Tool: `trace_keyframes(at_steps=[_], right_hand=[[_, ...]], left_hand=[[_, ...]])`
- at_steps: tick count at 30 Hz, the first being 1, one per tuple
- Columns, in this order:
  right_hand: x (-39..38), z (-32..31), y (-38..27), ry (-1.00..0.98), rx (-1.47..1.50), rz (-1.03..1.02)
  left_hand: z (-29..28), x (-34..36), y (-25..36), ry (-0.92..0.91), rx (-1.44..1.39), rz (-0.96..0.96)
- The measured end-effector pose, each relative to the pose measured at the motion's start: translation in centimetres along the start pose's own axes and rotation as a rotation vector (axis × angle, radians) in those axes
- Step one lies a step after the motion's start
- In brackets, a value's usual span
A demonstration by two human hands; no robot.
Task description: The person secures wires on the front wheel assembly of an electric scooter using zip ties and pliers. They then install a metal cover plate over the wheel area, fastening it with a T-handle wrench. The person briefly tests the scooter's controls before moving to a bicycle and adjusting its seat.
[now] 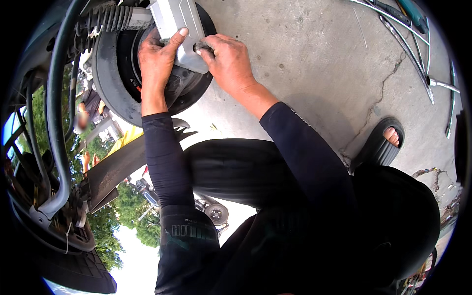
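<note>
Tight on the left, loads of room on the right: both hands on a silver housing

So the silver housing (179,18) sits at the top of the view, in front of the black tire (104,69), its top end cut off by the view's edge. Left hand (156,69) has it by the lower left edge, thumb flat on the face, most of its fingers hidden behind. Right hand (231,61) is at the lower right edge, thumb and forefinger pinched together right by a dark hole. Can't tell if there's a small part between those fingertips.

Clearance is lopsided. Left hand is boxed in, with the tire just beside it, a coil spring (105,18) above and to the left, and a bent frame tube (58,113) further out. Right hand has a wide stretch of concrete floor (305,54) next to it. Nearest clutter that way is a bunch of metal rods (405,46) and a teal-handled tool (413,15), well apart at the upper right rim. Below the hands, a black-clad leg (231,169) crosses, and a black sandal (381,145) is planted lower right.
</note>
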State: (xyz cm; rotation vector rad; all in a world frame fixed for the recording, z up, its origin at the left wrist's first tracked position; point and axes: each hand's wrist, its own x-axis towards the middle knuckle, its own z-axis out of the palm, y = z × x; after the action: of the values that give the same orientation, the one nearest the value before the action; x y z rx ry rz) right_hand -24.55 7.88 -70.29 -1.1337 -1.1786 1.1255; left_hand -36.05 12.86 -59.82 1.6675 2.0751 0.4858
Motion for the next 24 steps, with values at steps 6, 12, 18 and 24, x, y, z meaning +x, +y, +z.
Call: trace_keyframes(at_steps=[6, 12, 18, 24], right_hand=[[0.4, -0.4, 0.3, -0.038, -0.070, -0.027], [-0.2, 0.5, -0.1, -0.035, 0.094, 0.141], [0.2, 0.3, -0.3, -0.016, -0.059, -0.026], [-0.2, 0.8, -0.6, 0.006, -0.230, -0.147]], left_hand=[[-0.2, -0.3, -0.4, -0.007, 0.001, -0.006], [-0.7, -0.7, -1.6, -0.019, -0.036, -0.030], [-0.9, -0.1, -0.8, 0.015, 0.054, 0.035], [-1.0, -0.7, -1.5, 0.040, 0.034, 0.059]])
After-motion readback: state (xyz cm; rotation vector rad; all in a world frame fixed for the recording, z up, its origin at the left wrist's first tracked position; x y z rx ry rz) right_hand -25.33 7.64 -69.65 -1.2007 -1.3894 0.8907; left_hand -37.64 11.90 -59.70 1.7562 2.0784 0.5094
